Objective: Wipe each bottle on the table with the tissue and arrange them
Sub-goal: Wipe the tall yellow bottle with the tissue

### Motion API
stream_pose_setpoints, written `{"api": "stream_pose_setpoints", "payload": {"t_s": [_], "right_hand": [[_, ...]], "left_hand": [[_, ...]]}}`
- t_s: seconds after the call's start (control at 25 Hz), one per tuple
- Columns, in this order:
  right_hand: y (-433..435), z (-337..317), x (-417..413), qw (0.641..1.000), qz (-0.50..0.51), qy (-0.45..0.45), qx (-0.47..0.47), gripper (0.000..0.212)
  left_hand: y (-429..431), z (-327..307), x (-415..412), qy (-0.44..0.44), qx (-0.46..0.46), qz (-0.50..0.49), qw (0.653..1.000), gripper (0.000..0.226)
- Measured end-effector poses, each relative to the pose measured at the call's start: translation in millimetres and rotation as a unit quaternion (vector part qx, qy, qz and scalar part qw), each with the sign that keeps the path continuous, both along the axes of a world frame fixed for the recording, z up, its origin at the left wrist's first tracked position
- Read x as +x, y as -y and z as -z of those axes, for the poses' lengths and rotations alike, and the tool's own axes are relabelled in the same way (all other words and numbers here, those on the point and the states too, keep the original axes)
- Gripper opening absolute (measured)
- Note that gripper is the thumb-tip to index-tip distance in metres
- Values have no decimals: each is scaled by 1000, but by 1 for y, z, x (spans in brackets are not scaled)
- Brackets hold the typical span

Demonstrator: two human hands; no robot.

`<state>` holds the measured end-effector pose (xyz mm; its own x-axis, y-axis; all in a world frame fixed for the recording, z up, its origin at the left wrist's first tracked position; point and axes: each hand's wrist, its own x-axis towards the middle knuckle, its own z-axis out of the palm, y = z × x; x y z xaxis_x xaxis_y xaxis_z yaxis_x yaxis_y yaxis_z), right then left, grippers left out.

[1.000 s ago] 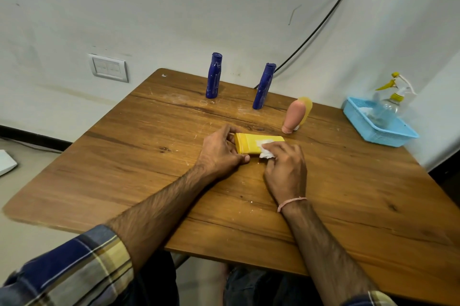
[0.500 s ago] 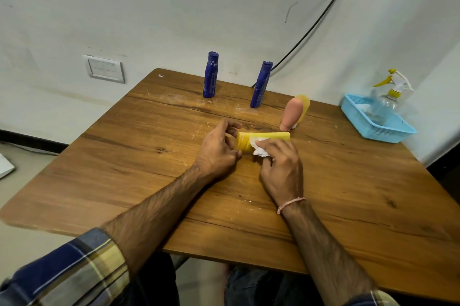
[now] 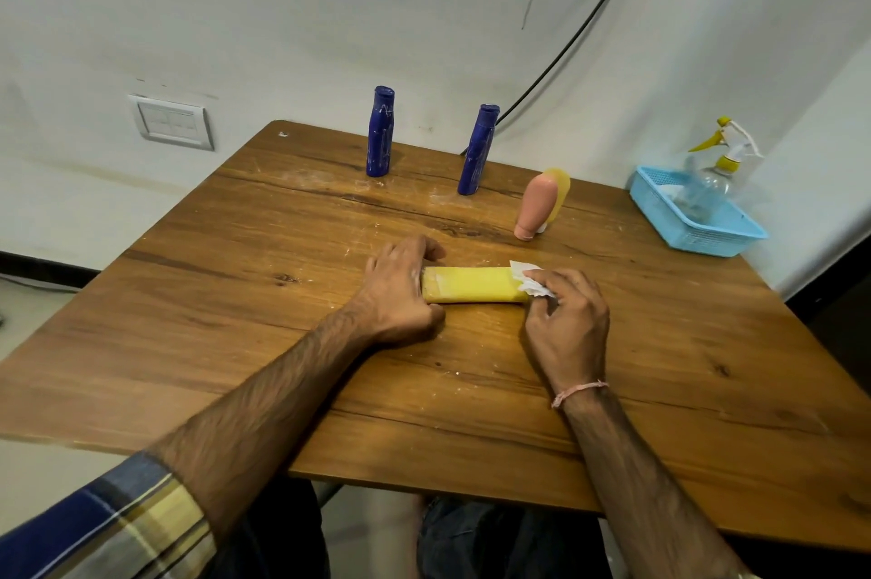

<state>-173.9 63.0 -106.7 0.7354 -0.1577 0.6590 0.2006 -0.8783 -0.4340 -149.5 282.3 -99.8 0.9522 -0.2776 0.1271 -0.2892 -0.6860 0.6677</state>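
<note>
A yellow bottle (image 3: 471,285) lies on its side across the middle of the wooden table (image 3: 235,319). My left hand (image 3: 398,291) grips its left end. My right hand (image 3: 568,319) pinches a crumpled white tissue (image 3: 530,279) against the bottle's right end. Two dark blue bottles (image 3: 381,131) (image 3: 478,149) stand upright near the table's far edge. To their right a pink bottle (image 3: 532,206) stands on its cap, with another yellow bottle (image 3: 561,189) partly hidden behind it.
A light blue plastic basket (image 3: 697,234) sits at the table's far right corner and holds a clear spray bottle (image 3: 711,182) with a yellow trigger. A black cable (image 3: 565,45) runs down the wall behind the bottles. A switch plate (image 3: 172,122) is on the left wall.
My right hand has slid the tissue rightward along the yellow bottle, from near its left end to its right end. My left hand keeps its hold on the left end.
</note>
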Motion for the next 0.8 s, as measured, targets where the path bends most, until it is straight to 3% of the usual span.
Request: {"api": "stream_pose_setpoints", "payload": {"t_s": [0.08, 0.24, 0.32, 0.48, 0.52, 0.64, 0.68, 0.8], "right_hand": [[-2, 2, -2, 999, -29, -6, -39, 38], [-5, 3, -3, 995, -4, -54, -79, 37], [-18, 3, -4, 993, -16, -68, -95, 36], [-57, 9, -13, 962, -204, -53, -175, 40], [-57, 8, -10, 965, -195, -51, -169, 41], [-46, 1, -1, 992, -49, -72, -97, 41], [-47, 1, -1, 991, -49, -71, -103, 41], [-55, 6, -6, 967, -172, -54, -177, 44]], "left_hand": [[-4, 3, 1, 8, 67, -1, 998, 89], [-6, 8, 7, 10, 103, -21, 994, 74], [-4, 7, 8, 5, 89, -27, 996, 69], [-5, 6, 4, 24, 28, -31, 999, 63], [-5, 5, 3, 27, 17, -30, 999, 65], [-5, 3, -1, 13, -10, -36, 999, 81], [-5, 3, -1, 12, -20, -36, 999, 84], [-4, 7, 0, 30, -57, -24, 998, 85]]}}
